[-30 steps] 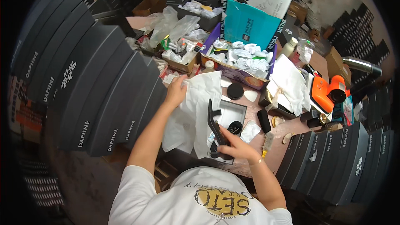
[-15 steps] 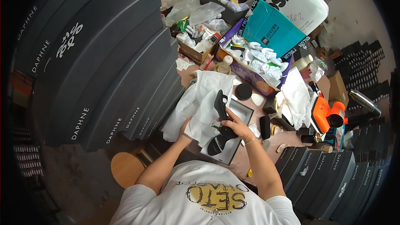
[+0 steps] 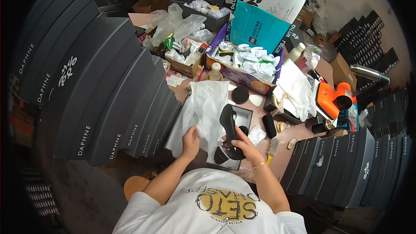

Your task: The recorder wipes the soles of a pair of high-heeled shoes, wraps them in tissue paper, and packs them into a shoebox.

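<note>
My right hand (image 3: 248,147) grips a black high-heeled sandal (image 3: 227,123) by its lower part, above a grey shoebox (image 3: 247,115). The sandal stands lengthwise, its smooth dark underside largely facing up. My left hand (image 3: 190,143) pinches the edge of a large sheet of white tissue paper (image 3: 201,104), which drapes over the left side of the box. Inside the box lies another black shoe (image 3: 220,156), partly hidden by the paper and the held sandal.
Tall stacks of dark shoeboxes (image 3: 99,91) crowd the left, with more boxes (image 3: 333,164) at the right. Behind the work stand a purple carton (image 3: 242,76) of crumpled paper, a bottle (image 3: 215,73) and a round black tin (image 3: 240,95). An orange device (image 3: 331,99) and a yellow-handled brush (image 3: 272,149) lie rightward.
The sandal has turned so that more of its underside shows. My left hand has come out from behind the tissue paper and now holds its edge. The view has shifted.
</note>
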The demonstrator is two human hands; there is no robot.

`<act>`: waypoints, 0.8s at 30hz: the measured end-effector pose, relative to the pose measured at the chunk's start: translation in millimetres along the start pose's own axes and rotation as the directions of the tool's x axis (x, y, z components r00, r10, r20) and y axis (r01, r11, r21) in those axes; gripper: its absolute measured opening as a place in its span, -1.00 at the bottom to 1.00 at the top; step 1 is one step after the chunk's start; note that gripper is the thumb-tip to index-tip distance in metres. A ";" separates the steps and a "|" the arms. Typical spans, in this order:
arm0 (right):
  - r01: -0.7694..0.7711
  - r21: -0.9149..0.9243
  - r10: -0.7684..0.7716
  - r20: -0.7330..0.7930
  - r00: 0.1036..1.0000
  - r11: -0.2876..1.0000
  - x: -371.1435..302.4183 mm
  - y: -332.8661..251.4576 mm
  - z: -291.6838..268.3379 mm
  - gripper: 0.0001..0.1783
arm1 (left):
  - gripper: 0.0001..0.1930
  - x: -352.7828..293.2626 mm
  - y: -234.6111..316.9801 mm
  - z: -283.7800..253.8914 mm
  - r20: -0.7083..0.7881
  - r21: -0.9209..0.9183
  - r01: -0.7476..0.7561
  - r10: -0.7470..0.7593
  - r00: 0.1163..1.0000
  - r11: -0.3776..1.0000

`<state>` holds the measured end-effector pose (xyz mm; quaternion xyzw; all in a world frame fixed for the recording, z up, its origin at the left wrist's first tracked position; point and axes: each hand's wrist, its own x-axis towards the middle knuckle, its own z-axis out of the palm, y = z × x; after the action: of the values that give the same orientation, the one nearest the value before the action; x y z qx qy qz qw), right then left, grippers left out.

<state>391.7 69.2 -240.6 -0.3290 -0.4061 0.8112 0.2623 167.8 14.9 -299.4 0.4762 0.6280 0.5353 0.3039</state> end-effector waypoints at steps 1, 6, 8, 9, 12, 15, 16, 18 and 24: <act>0.032 0.041 -0.032 0.002 0.999 0.999 -14.0 -7.3 0.8 -0.19 | -0.85 11.9 14.4 5.4 0.015 -0.008 0.008 -0.008 1.000 1.000; 0.139 0.066 -0.146 0.115 0.983 0.988 -78.7 -42.3 7.4 -0.05 | -0.80 43.8 34.0 33.6 0.097 -0.066 -0.042 0.048 0.994 0.997; 0.096 0.092 -0.103 0.084 0.991 0.991 -104.7 -52.8 13.5 -0.04 | -0.76 31.2 38.0 16.2 0.159 -0.007 -0.047 0.047 0.986 0.999; 0.098 0.073 -0.103 0.075 0.992 0.993 -112.1 -53.8 9.5 -0.05 | -0.64 18.2 48.3 4.1 0.212 0.136 -0.112 0.082 0.974 0.984; 0.124 0.083 -0.128 0.048 0.991 0.989 -125.6 -37.8 -1.6 -0.05 | -0.37 -24.8 35.9 5.6 0.290 0.440 -0.368 0.258 0.922 0.819; 0.122 0.084 -0.121 -0.020 0.992 0.989 -119.5 -31.7 10.5 -0.03 | -0.42 -31.1 -6.3 45.5 0.133 0.323 -0.128 0.089 0.987 0.938; 0.087 0.097 -0.090 0.020 0.996 0.991 -122.5 -31.9 10.1 -0.03 | -0.50 -21.1 -2.7 48.7 0.167 0.255 -0.123 0.082 0.983 0.959; 0.005 0.108 -0.018 0.111 0.994 0.994 -129.9 -33.6 7.4 -0.03 | -0.64 7.5 11.2 55.1 0.217 0.114 -0.096 0.070 0.974 0.989; -0.133 -0.100 0.156 0.266 0.951 0.986 -116.5 -53.2 11.9 -0.15 | -0.65 32.0 76.8 47.0 0.214 0.032 -0.095 0.086 0.973 0.995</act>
<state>466.5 11.1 -153.6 -0.2532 -0.4458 0.8486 0.1302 219.0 60.4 -232.8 0.5651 0.5806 0.4814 0.3344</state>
